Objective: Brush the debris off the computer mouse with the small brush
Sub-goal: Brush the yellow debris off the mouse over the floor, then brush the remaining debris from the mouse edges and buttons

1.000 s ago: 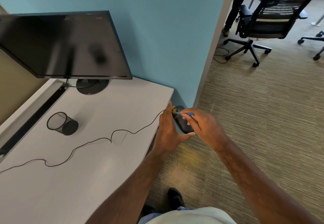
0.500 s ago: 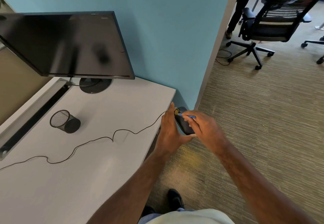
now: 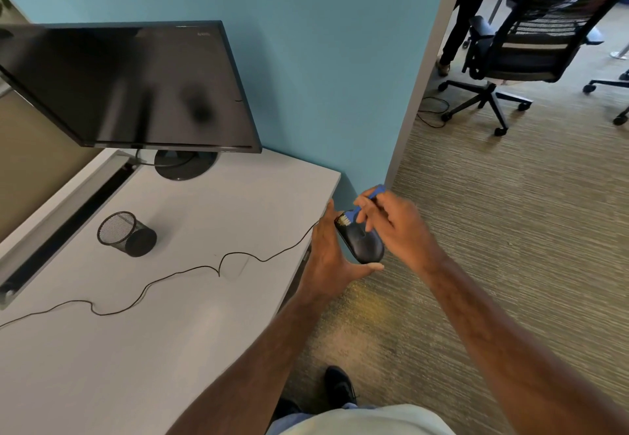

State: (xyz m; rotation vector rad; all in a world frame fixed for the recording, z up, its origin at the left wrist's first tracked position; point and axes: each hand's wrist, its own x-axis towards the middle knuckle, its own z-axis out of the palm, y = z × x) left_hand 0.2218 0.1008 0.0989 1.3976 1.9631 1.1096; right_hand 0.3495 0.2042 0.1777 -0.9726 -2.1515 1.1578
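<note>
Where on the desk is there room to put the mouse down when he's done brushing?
Bare patches on the desk: the near part, between the thin black cable and the person's body, and the stretch between the tipped mesh cup and the desk's right edge. It's crowded only under the monitor, around its round stand.

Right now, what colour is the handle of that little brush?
Blue, with pale bristles; the brush shows in the head view, pinched in the right hand.

Desk with monitor, cup, cable
</note>
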